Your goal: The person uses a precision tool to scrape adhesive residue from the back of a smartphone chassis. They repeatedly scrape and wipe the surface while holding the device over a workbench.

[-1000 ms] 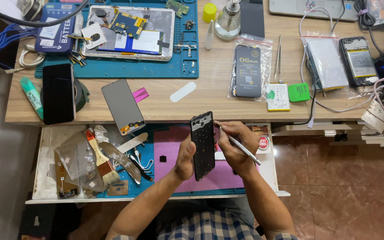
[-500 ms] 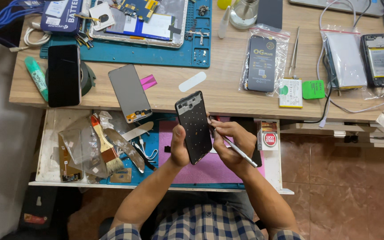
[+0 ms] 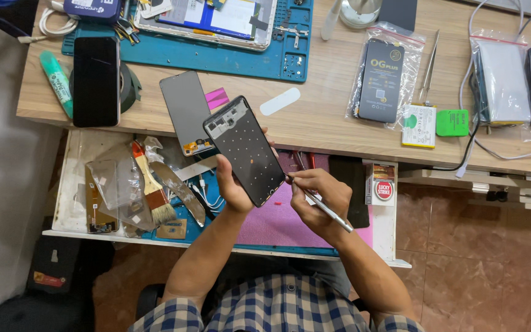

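Observation:
My left hand (image 3: 233,184) grips a black phone frame (image 3: 245,149) from below, tilted with its top toward the desk. The frame's inner side faces up and shows small dots. My right hand (image 3: 318,200) holds a thin metal tool (image 3: 326,209) like a pen, its tip touching the frame's lower right edge. Both hands are over the open drawer (image 3: 69,184), above a pink mat (image 3: 275,221).
A grey phone screen (image 3: 184,110) lies at the desk edge just left of the frame. A black phone (image 3: 96,80), a green marker (image 3: 56,82) and a blue work mat (image 3: 216,55) are farther back. A brush (image 3: 152,187) and plastic films lie in the drawer. Bagged parts (image 3: 381,80) and tweezers (image 3: 429,67) sit on the right.
The frame has tilted further to the left and come closer to the camera. My right hand has kept the tool tip at its lower right edge. The view has shifted.

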